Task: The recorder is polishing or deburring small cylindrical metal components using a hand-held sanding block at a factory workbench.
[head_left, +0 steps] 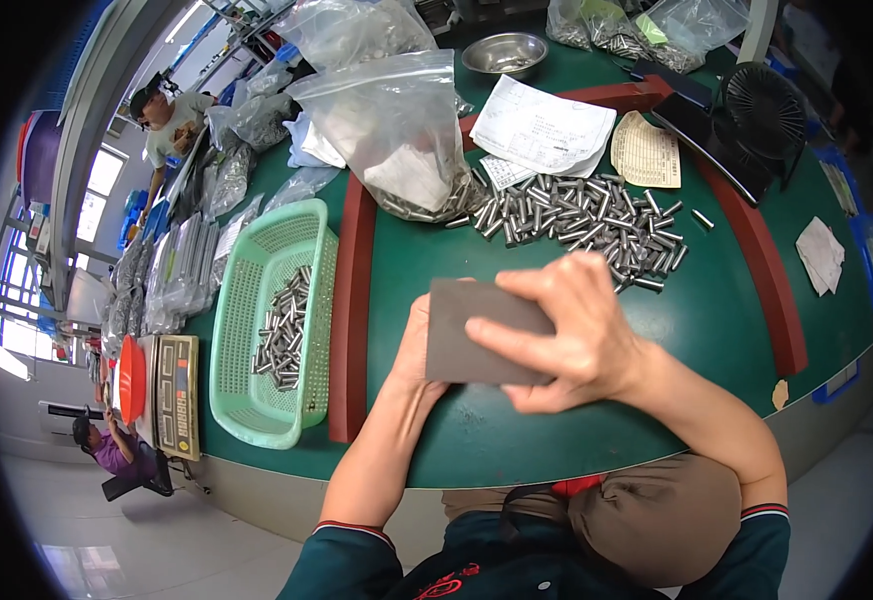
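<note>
A flat, dark grey-brown square pad (456,335) is held over the table's near middle. My right hand (581,335) grips it from the right, with fingers across its upper face and the thumb near its lower edge. Behind the pad's left side is my left hand (413,340), mostly covered and seemingly closed; what it holds cannot be seen. Just beyond both hands lies a loose heap of short, shiny metal pins (596,220). A few pins lie apart from the heap on its right.
To the left, a light-green plastic basket (316,300) contains more pins. Red-brown bars (353,310) frame the green table (516,450). Beyond stand a clear plastic bag (386,120), papers (546,125), a steel bowl (504,55) and a black fan (764,110). A scale (174,395) sits far left.
</note>
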The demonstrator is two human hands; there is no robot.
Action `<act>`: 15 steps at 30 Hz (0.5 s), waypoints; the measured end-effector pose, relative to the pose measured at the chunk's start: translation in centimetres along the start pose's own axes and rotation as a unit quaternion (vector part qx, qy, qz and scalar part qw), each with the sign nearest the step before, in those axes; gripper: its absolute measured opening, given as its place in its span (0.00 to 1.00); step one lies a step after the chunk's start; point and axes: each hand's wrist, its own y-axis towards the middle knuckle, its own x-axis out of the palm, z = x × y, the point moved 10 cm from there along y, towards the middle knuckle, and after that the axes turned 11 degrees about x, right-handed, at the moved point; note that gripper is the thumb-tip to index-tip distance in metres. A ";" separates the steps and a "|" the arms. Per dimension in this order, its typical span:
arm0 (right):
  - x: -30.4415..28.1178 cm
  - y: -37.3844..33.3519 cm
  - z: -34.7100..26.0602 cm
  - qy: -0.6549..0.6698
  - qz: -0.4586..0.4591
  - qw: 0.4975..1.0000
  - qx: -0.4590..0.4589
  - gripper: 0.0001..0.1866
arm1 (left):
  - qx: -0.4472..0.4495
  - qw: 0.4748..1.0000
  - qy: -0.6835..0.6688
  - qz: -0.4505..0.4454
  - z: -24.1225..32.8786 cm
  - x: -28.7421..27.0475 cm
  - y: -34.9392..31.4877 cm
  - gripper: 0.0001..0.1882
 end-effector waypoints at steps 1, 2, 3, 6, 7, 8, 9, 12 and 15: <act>-0.5 0.0 2.7 -0.007 0.010 0.997 0.074 0.30 | 0.038 0.992 0.090 0.074 1.3 2.3 0.1 0.07; -1.4 0.4 5.1 -0.037 0.047 0.988 0.141 0.30 | 0.058 0.996 0.021 -0.067 1.8 3.3 0.7 0.09; -1.9 -0.1 7.5 -0.123 0.060 0.969 0.204 0.30 | 0.069 0.994 0.032 -0.075 1.9 2.2 0.1 0.11; -2.6 -0.5 8.3 -0.075 0.093 0.966 0.230 0.29 | 0.068 0.997 0.009 -0.048 1.9 1.6 0.3 0.11; -2.4 -0.2 7.2 -0.053 0.079 0.971 0.217 0.30 | 0.068 0.996 0.008 -0.048 1.8 1.6 0.4 0.11; -2.3 0.0 5.6 -0.037 0.069 0.980 0.185 0.31 | 0.067 0.996 -0.001 -0.051 1.6 1.5 0.5 0.10; -1.9 0.1 3.7 -0.011 0.063 0.990 0.122 0.32 | 0.065 0.996 -0.010 -0.053 1.4 1.2 0.5 0.10; -0.2 0.2 -0.9 0.023 0.000 1.000 0.004 0.33 | 0.050 0.993 0.098 -0.049 0.1 -1.5 0.4 0.07; -1.3 0.3 5.4 -0.053 0.049 0.980 0.183 0.32 | 0.072 0.991 -0.036 -0.107 1.9 1.4 0.4 0.07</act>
